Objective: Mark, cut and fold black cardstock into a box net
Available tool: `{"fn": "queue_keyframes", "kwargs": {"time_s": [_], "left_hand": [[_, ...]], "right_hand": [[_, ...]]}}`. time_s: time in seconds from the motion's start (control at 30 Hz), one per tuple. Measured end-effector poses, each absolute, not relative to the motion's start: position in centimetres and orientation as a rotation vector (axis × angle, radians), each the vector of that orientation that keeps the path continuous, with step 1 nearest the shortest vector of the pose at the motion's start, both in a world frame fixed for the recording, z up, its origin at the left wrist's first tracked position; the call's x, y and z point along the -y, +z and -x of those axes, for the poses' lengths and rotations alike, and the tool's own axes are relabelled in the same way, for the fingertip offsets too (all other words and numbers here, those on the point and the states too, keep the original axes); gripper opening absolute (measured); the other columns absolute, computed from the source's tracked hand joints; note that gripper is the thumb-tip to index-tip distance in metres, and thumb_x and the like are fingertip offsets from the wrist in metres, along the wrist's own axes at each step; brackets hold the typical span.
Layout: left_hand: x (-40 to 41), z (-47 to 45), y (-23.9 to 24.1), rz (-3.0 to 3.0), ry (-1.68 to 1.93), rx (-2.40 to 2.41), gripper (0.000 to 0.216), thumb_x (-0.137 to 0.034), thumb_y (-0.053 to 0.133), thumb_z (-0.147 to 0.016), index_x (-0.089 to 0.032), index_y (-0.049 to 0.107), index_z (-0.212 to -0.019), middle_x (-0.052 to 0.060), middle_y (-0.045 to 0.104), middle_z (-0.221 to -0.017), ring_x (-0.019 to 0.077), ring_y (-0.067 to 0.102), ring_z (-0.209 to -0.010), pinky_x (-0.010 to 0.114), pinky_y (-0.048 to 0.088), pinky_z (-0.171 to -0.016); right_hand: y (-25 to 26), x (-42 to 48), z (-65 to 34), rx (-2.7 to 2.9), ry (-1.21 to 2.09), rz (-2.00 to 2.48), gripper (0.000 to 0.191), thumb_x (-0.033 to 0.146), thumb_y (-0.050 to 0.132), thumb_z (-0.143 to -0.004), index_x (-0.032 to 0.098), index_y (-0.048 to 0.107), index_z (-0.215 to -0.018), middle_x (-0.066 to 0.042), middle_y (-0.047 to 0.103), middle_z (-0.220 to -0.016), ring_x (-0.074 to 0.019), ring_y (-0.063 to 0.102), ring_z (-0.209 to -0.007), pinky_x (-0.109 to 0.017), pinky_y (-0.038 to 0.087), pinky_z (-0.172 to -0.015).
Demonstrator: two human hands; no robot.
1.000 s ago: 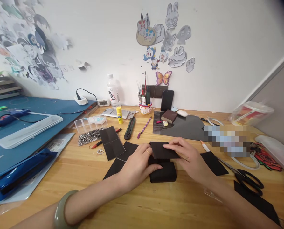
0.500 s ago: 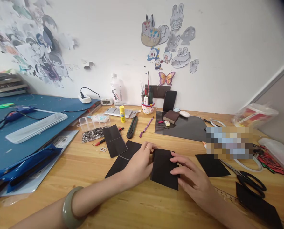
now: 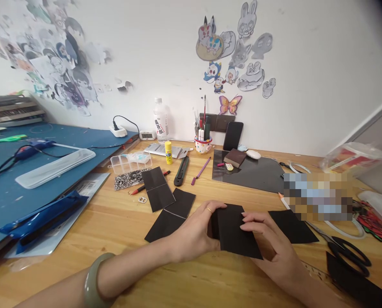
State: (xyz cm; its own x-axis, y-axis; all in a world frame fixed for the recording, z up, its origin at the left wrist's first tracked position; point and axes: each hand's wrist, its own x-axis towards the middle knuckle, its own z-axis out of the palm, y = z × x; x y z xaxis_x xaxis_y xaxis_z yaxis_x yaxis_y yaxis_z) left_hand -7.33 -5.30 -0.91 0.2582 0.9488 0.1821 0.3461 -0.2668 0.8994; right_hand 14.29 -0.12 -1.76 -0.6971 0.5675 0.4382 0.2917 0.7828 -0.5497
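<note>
A folded piece of black paper is held between my two hands just above the wooden table. My left hand, with a ring on one finger, grips its left side, where a dark gap shows between the layers. My right hand holds the right side, fingertips on the front face and thumb hidden behind it. Left of my left hand lie two creased black paper pieces, one nearer and one farther. Another black sheet lies beyond my right hand, beside black-handled scissors.
A utility knife, a glue stick and a purple pen lie or stand behind the papers. Farther back are a pen cup, a phone and a water bottle. A ruler lies at the right.
The held paper has turned and opened a little, showing a gap at its left side. My left thumb now shows below it. The whole view has shifted slightly.
</note>
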Motion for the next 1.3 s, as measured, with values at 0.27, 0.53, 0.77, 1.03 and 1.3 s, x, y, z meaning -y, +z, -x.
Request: {"fn": "queue_keyframes", "kwargs": {"time_s": [0.27,0.53,0.77,1.03,1.3], "left_hand": [[5.8,7.2,-0.5,-1.795,0.948,-1.227,0.052,-0.023,0.073,-0.063,-0.028,0.057,-0.112,0.008,0.031,-0.135,0.0277,0.030,-0.126,0.042,0.029,-0.102],[6.2,6.5,-0.7,-1.741,0.969,-1.240,0.067,-0.022,0.073,-0.063,-0.032,0.047,-0.124,0.006,0.030,-0.138,0.0265,0.031,-0.126,0.042,0.029,-0.103],[6.7,5.9,-0.4,-1.786,1.154,-1.344,0.109,-0.018,0.070,-0.061,-0.030,-0.006,-0.138,0.007,0.035,-0.133,0.0253,0.032,-0.124,0.045,0.027,-0.103],[7.7,5.9,0.2,-1.991,1.432,-1.060,0.111,-0.019,0.073,-0.063,-0.027,-0.009,-0.137,0.011,0.025,-0.127,0.0263,0.029,-0.123,0.038,0.034,-0.099],[8.1,6.0,0.2,-1.990,1.416,-1.044,0.115,-0.027,0.078,-0.058,-0.031,-0.005,-0.137,0.011,0.021,-0.135,0.0301,0.027,-0.125,0.044,0.028,-0.103]], "right_hand": [[-1.6,0.1,-14.3,2.308,0.896,0.841,0.031,0.024,0.061,-0.074,0.029,0.038,-0.094,-0.008,0.028,-0.137,-0.0252,0.031,-0.126,-0.041,0.038,-0.095],[-1.8,-0.4,-14.6,2.239,1.038,0.719,0.032,0.023,0.059,-0.073,0.029,0.037,-0.095,-0.009,0.034,-0.131,-0.0252,0.034,-0.124,-0.038,0.041,-0.091],[-2.3,-0.2,-14.8,2.131,0.931,0.688,0.039,0.015,0.063,-0.069,0.027,0.036,-0.094,-0.010,0.034,-0.129,-0.0253,0.035,-0.123,-0.037,0.038,-0.095],[-1.2,0.4,-14.9,2.425,0.435,0.394,0.044,0.011,0.066,-0.068,0.023,0.036,-0.098,-0.011,0.035,-0.125,-0.0247,0.037,-0.120,-0.034,0.037,-0.097],[-0.9,1.1,-15.0,2.491,0.361,0.442,0.043,0.012,0.057,-0.074,0.022,0.036,-0.110,-0.011,0.031,-0.132,-0.0272,0.031,-0.125,-0.039,0.036,-0.099]]}}
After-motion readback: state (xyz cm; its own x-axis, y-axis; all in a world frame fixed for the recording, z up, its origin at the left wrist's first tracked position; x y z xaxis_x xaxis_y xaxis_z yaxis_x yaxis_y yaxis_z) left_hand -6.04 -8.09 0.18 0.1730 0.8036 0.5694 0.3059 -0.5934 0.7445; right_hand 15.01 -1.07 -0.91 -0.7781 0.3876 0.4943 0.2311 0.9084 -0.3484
